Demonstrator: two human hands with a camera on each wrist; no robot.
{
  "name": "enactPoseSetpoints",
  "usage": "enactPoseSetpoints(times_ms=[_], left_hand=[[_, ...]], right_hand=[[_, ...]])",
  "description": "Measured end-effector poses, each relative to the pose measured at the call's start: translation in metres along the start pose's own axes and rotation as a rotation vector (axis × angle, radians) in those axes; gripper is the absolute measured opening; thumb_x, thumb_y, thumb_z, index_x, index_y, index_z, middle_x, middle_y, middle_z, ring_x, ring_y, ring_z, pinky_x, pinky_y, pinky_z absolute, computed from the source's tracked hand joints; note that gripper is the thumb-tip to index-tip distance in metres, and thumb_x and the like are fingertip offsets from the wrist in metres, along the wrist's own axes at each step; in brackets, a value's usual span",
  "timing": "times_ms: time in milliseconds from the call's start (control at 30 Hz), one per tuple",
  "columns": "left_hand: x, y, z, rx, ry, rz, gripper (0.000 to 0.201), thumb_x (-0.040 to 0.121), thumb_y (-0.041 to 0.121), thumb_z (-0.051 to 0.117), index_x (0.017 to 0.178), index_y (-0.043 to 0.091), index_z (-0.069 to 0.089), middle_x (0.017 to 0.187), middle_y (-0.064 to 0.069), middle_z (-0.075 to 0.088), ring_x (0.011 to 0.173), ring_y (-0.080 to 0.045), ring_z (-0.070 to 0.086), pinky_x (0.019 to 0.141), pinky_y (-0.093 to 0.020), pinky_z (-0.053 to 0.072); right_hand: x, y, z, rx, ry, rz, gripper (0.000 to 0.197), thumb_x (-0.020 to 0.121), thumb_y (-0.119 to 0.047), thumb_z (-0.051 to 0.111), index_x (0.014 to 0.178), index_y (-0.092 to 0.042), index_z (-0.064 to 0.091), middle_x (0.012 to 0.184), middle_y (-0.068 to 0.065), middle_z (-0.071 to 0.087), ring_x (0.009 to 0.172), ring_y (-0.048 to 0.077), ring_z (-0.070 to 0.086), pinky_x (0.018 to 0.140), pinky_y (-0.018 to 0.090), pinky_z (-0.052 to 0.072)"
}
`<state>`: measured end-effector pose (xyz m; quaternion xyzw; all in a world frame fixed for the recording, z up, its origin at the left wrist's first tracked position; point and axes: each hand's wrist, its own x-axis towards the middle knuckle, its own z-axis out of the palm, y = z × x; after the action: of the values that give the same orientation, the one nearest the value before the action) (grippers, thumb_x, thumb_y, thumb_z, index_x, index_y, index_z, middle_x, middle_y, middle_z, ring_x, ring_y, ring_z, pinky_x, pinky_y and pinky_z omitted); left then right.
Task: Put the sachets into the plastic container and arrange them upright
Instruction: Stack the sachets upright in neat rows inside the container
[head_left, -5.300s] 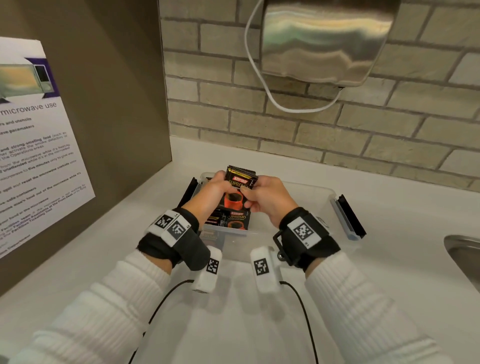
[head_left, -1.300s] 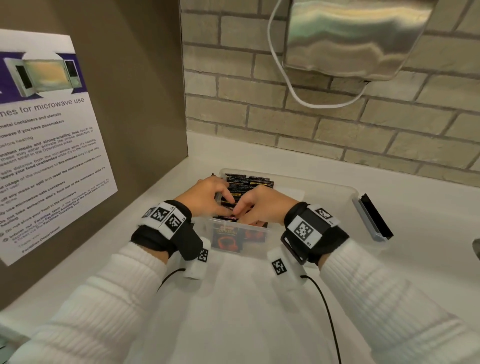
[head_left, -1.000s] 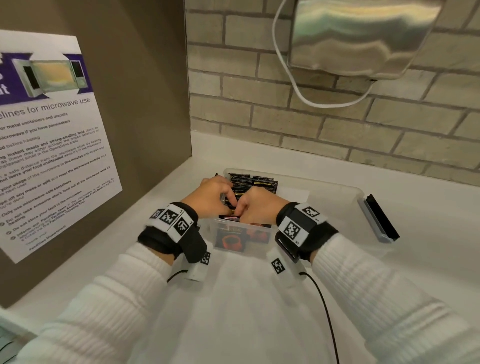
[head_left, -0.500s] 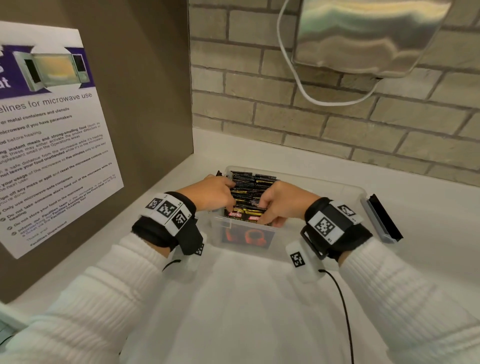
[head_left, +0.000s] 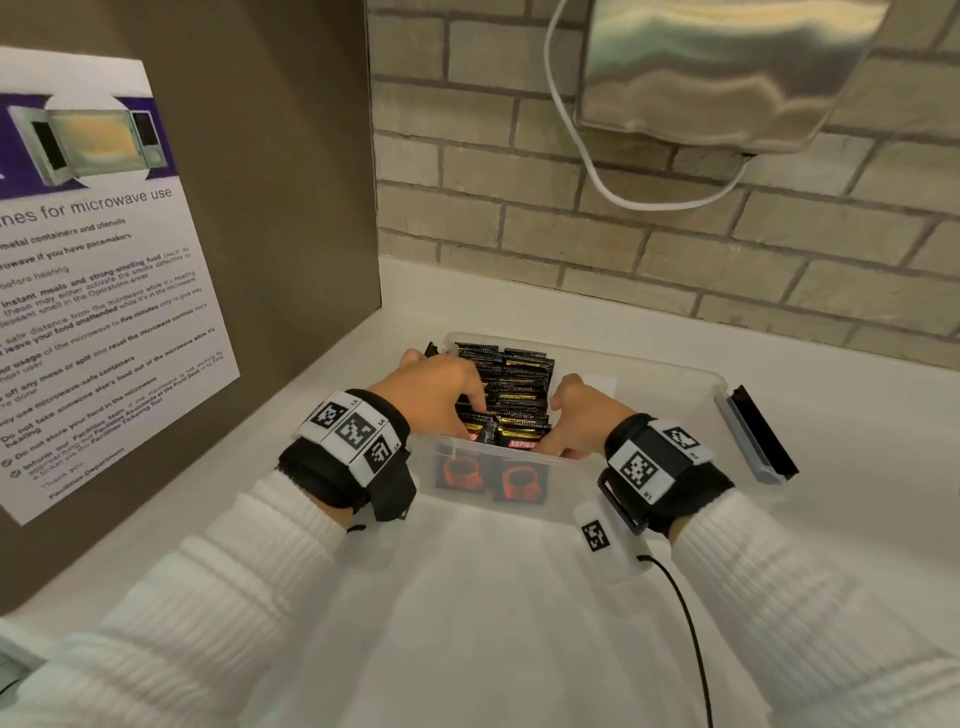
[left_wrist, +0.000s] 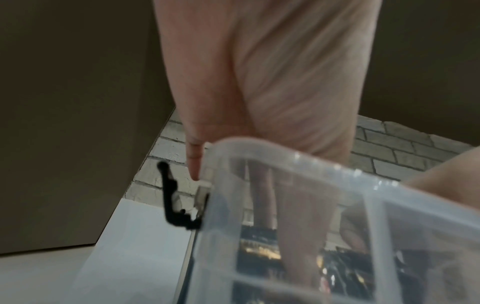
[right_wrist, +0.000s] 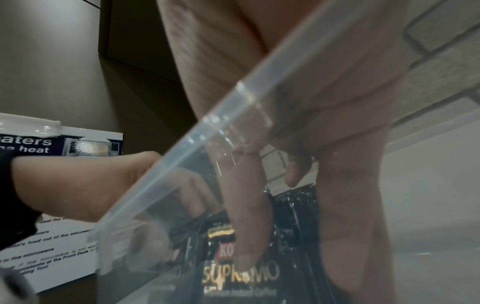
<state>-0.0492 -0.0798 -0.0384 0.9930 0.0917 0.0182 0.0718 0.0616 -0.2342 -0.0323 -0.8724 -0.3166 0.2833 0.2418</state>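
Several black sachets (head_left: 522, 384) stand upright in a row in the left part of the clear plastic container (head_left: 670, 364) on the white counter. Two orange-printed ones face the near wall. My left hand (head_left: 441, 395) reaches down along the row's left side, and my right hand (head_left: 582, 421) along its right side. Through the container wall (right_wrist: 207, 131), the right hand's (right_wrist: 311, 82) fingers lie straight against the front sachet (right_wrist: 241, 273). The left hand's (left_wrist: 272, 82) fingers point straight down inside the container (left_wrist: 298, 156), its little finger outside the rim. Neither hand lifts anything.
A black latch (head_left: 763, 431) hangs at the container's right end. A brown panel with a microwave poster (head_left: 93, 270) closes the left side. A brick wall stands behind, with a steel hand dryer (head_left: 722, 67) and its white cable (head_left: 597, 171) above.
About five seconds ago both hands held a sachet bundle above the container. Over the last second they moved apart from the middle of the row to its left and right sides.
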Motion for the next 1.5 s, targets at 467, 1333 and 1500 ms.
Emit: enactPoseSetpoints(times_ms=[467,1333,1500], left_hand=[[0.012,0.008,-0.003,-0.023,-0.133,-0.139,0.051,0.095,0.016,0.039,0.144,0.028,0.033,0.155,0.004,0.023,0.144,-0.021,0.013,0.113,-0.052,-0.009],[0.041,-0.005,0.004,0.033,-0.163,-0.265,0.047,0.1,0.019,0.031,0.145,0.006,0.025,0.155,-0.012,0.017,0.143,-0.027,0.01,0.116,-0.052,0.008],[0.035,-0.004,-0.01,-0.239,-0.122,-0.38,0.055,0.101,0.01,0.031,0.148,-0.001,0.005,0.156,-0.019,-0.007,0.143,-0.032,0.014,0.116,-0.036,0.018]], right_hand=[[0.008,-0.008,0.005,-0.339,-0.044,0.113,0.039,0.101,-0.022,0.036,0.131,0.003,0.039,0.131,0.022,0.046,0.101,0.026,0.059,0.087,0.03,0.047],[0.038,-0.016,0.006,0.061,0.187,0.05,0.053,0.1,-0.005,0.024,0.148,0.0,0.002,0.157,0.012,-0.012,0.146,0.025,-0.005,0.118,0.035,0.006],[0.043,0.001,-0.011,0.462,0.14,0.269,0.053,0.103,-0.026,0.02,0.147,0.003,0.013,0.155,0.02,0.015,0.143,0.032,0.018,0.117,0.038,0.016]])
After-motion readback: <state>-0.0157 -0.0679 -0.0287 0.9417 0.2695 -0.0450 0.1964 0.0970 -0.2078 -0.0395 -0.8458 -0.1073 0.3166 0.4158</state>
